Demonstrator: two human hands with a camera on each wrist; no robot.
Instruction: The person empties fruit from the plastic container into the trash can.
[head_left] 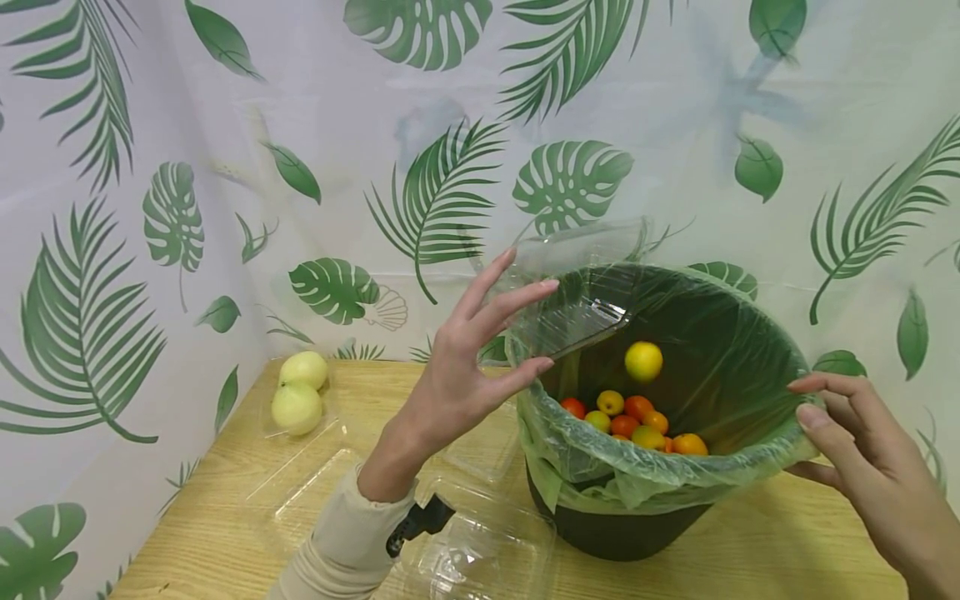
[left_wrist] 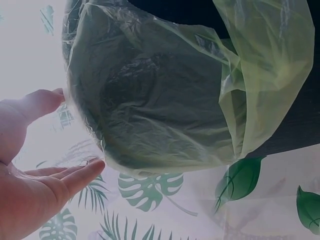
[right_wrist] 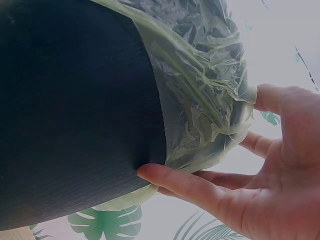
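A see-through plastic container [head_left: 581, 321] is tilted over the left side of a dark bin [head_left: 622, 529], gripped between the thumb and fingers of my left hand [head_left: 457, 358]. A pale green plastic liner [head_left: 645, 482] covers the bin's inside and folds over its rim. Small red, orange and yellow fruits [head_left: 624, 426] lie inside it. One yellow fruit [head_left: 643, 362] shows above the pile, apart from it. At the bin's right rim, my right hand [head_left: 870, 450] grips the edge through the liner; the right wrist view shows fingertips [right_wrist: 149, 171] against the dark outer wall.
Two pale yellow-green round fruits [head_left: 297, 407] sit in a clear container at the table's back left. More clear plastic containers [head_left: 480, 546] lie on the wooden table [head_left: 187, 525], left of the bin. A leaf-patterned sheet [head_left: 322, 75] hangs behind.
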